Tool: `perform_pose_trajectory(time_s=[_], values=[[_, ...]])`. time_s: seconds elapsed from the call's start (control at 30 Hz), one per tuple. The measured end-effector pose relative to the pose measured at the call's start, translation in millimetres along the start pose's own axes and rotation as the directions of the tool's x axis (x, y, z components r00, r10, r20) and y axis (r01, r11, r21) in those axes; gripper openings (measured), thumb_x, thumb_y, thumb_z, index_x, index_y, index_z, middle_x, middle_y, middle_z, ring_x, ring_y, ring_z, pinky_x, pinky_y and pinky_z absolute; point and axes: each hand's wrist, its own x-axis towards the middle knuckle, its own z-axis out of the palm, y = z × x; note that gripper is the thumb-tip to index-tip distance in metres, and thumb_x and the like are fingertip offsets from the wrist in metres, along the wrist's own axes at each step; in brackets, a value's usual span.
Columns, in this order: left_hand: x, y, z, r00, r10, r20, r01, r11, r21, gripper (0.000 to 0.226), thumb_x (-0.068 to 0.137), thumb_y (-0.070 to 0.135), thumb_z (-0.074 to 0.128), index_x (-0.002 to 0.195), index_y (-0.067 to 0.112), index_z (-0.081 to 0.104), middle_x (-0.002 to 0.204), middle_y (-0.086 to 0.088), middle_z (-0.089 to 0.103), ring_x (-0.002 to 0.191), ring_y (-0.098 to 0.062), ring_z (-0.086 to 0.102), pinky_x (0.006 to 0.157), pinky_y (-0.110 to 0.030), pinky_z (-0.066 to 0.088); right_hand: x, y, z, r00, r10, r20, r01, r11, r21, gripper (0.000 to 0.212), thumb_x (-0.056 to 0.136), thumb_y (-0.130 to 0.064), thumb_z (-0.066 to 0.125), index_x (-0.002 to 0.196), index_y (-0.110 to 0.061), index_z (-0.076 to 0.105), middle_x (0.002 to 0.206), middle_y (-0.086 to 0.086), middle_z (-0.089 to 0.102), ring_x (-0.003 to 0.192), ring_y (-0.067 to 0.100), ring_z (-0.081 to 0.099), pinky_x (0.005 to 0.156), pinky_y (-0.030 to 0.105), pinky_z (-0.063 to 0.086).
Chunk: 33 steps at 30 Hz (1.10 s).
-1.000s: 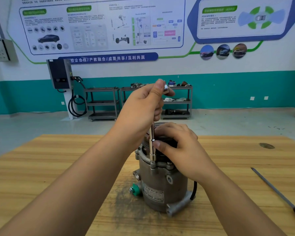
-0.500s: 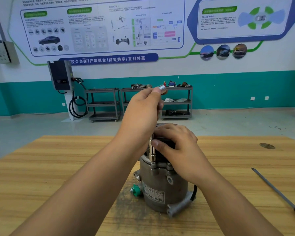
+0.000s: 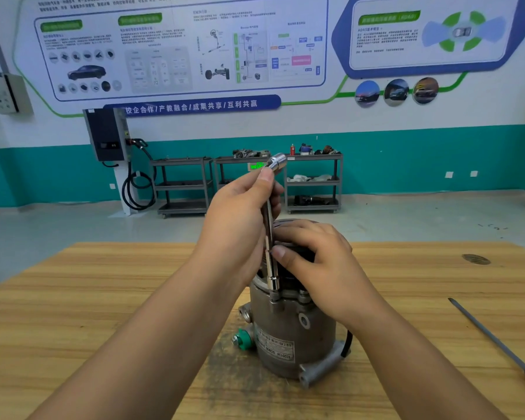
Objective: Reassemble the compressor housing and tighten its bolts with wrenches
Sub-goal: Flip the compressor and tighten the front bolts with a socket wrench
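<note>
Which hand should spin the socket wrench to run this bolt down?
Left. The left hand grips the socket wrench shaft, its lower socket at the compressor rim; the right hand holds the compressor top, thumb against the shaft, so it likely steadies.

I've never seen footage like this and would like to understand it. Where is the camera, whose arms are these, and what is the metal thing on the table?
There is no robot here. The picture comes from a camera worn on a person's head, looking forward and down, so the two bare arms are that person's own. On the wooden table a grey metal compressor stands upright, with a green cap on a side fitting. The left hand grips a slim metal wrench near its top. The tool stands nearly upright, its lower end seated on a bolt at the compressor's upper rim. The right hand curls over the compressor's top, thumb against the wrench shaft. To the right lies a long screwdriver with a yellow-and-black handle, untouched.
</note>
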Motion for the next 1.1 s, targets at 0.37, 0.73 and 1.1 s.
perform_pose_trajectory(time_s=[0.37,0.73,1.1], values=[[-1.9,-5.0,-0.1,0.996,-0.091,0.017,0.091,0.996,0.008,0.011,0.08,0.006,0.067,0.073,0.013,0.061,0.06,0.004,0.056,0.059,-0.012,0.053,0.052,-0.017,0.049,0.3,-2.2,0.7,0.999,0.026,0.039,-0.025,1.0,-0.012,0.011,0.09,-0.026,0.057,0.093,-0.028,0.067,0.096,-0.026,0.05,0.111,0.013,0.041,0.101,0.043,0.028],[-16.5,-30.2,-22.5,0.967,0.249,-0.047,-0.216,0.908,0.36,0.013,0.073,0.022,0.076,0.082,0.024,0.066,0.069,0.011,0.069,0.064,0.001,0.065,0.057,-0.011,0.048,-0.5,-4.1,0.4,0.997,0.073,0.001,-0.073,0.995,0.062,0.014,0.079,-0.035,0.067,0.09,-0.027,0.069,0.1,-0.016,0.056,0.112,0.014,0.043,0.1,0.045,0.033],[6.6,-11.6,14.2,0.935,0.354,0.025,-0.294,0.732,0.615,0.03,0.099,0.036,0.039,0.093,0.018,0.062,0.057,0.011,0.045,0.055,-0.006,0.044,0.054,-0.025,0.033,0.1,-5.7,6.5,0.995,0.083,-0.06,-0.075,0.99,0.119,0.019,0.069,-0.034,0.063,0.077,-0.018,0.066,0.092,-0.006,0.054,0.099,0.023,0.05,0.093,0.051,0.039]])
